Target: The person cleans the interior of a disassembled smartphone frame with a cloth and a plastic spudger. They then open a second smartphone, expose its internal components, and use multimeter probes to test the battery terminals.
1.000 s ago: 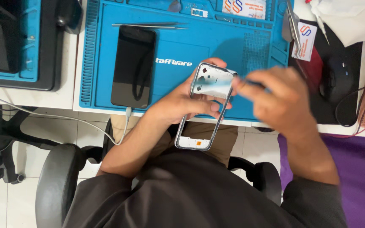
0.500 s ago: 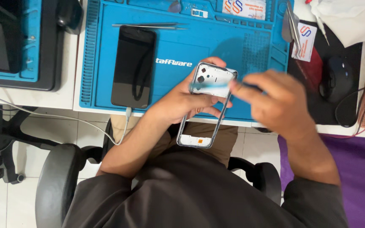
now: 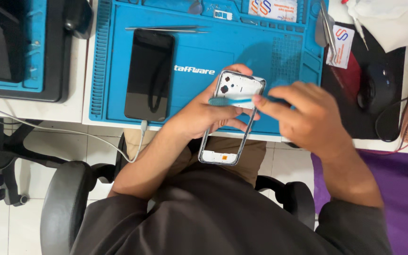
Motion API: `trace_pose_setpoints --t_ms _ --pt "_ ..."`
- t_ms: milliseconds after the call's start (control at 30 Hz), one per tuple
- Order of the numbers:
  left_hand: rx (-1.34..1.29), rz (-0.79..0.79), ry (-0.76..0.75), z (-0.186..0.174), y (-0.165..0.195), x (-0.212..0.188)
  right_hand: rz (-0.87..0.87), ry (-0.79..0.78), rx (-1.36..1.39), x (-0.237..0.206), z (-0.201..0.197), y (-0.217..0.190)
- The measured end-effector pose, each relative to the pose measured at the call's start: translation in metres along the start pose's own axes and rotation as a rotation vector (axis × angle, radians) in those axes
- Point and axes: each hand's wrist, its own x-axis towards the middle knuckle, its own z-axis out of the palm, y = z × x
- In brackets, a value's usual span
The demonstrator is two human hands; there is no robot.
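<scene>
The person's left hand [image 3: 199, 113] curls under a phone frame [image 3: 232, 118], fingers wrapped around its sides, holding it tilted just past the near edge of the blue work mat [image 3: 242, 47]. The right hand [image 3: 308, 115] comes in from the right, fingers pinched tight on a blue brush [image 3: 230, 100] laid across the frame's upper part. A black phone [image 3: 149, 73] lies flat near the mat's left edge.

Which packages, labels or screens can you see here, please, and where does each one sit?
Black smartphone: dark blank rectangular screen, lying left on the blue rubber work mat.
White sachet: orange-and-blue logo, mat's top edge.
White card label: same colours, off the mat's right edge.
</scene>
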Motion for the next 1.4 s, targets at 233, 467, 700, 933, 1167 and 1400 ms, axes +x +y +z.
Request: trace_pose_setpoints --t_ms 233,467,700,933,1167,1400 --pt "-0.004 -0.004 0.008 -0.002 -0.001 0.003 0.043 0.022 -0.019 -0.005 -0.001 0.002" --pt "0.005 0.044 -0.005 -0.005 -0.002 0.003 0.07 0.04 -0.012 -0.014 -0.006 0.0" --pt "-0.051 0.145 -0.019 -0.005 -0.004 0.003 0.144 0.039 -0.043 -0.027 -0.011 -0.003" --pt "0.035 0.209 0.03 -0.002 -0.003 0.005 0.149 0.056 -0.105 -0.033 -0.014 0.003" --pt "0.064 0.195 0.032 0.0 -0.007 0.006 0.132 0.121 -0.105 -0.028 -0.009 0.007" --pt "0.069 0.166 0.006 -0.002 -0.006 0.006 0.188 0.092 -0.142 -0.02 -0.011 0.005"
